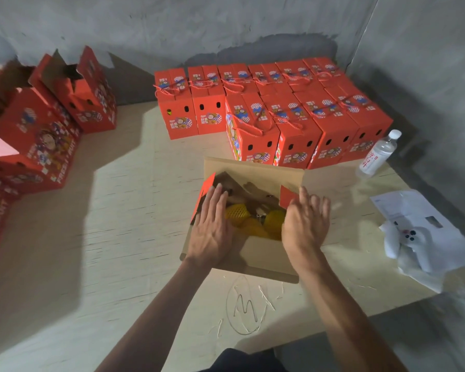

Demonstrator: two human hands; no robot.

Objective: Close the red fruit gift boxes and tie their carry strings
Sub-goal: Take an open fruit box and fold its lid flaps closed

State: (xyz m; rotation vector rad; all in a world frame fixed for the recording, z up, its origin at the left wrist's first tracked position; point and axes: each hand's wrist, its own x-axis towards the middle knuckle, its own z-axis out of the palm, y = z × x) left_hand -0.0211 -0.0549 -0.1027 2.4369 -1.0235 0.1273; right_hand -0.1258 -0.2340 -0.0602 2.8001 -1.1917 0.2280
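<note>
Seen from above, the left hand (211, 232) lies flat with straight fingers on the left side flap of an open gift box (253, 253), pressing it inward. The right hand (306, 224) mirrors it on the right side flap, fingers spread and relaxed, gripping nothing. The box sits on the tabletop (134, 210) directly in front of the person, its long brown far flap (253, 170) standing up and the near flap lying outward. Inside, yellow fruit (274, 224) in foam netting shows between the hands.

This looks like the start of closing: the side flaps go in first. Next, the two long flaps probably need folding over them to meet, then the carry string must be found and tied; no string on this box is visible.

Beyond it stands a block of closed red boxes (293, 124) with red strings tied on top. At the far left, several open red boxes (38, 135) wait. To the right stand a water bottle (376, 157) and some white papers (424, 224).
</note>
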